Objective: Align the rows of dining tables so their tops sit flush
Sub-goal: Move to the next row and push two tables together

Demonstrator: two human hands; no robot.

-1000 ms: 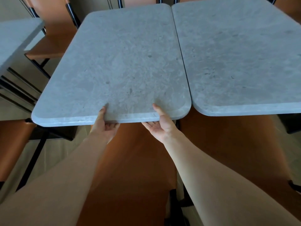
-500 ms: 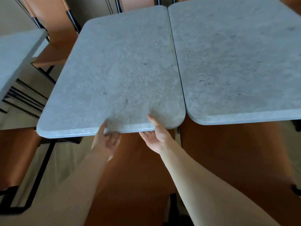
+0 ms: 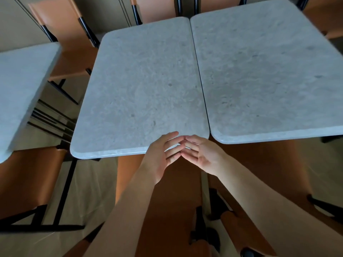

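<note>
Dim dining room, pale floor, orange-brown chairs with black frames ringed round grey stone-look tables. Middle surface (image 3: 141, 89) stood side by side with right surface (image 3: 269, 75); a thin dark seam ran between them, long edges near touching. Near edges did not line up: the middle top's front edge sat lower in the view than its neighbour's, a small step showing at the rounded corners. A third surface (image 3: 22, 89) stood well apart to the left, a chair (image 3: 70, 43) in the gap between.

Both hands hovered over the near right corner of the middle top. Left hand (image 3: 161, 154) had fingers straight and spread, holding nothing. Right hand (image 3: 200, 154) the same, palm partly up, fingers loose. Fingertips of the two met or nearly met; could not tell if either touched the stone. No grip on either top.

Judgement: the pair read as joined but not yet flush along the front.

Risks from here:
- A push at one corner only would likely swing the top and open the seam at the far end.
- Fingers in the notch between the corners could be pinched as the tops close.
- A chair tucked below could foul a leg and stop the slide.
- The left-hand top is a larger move still to do.
</note>
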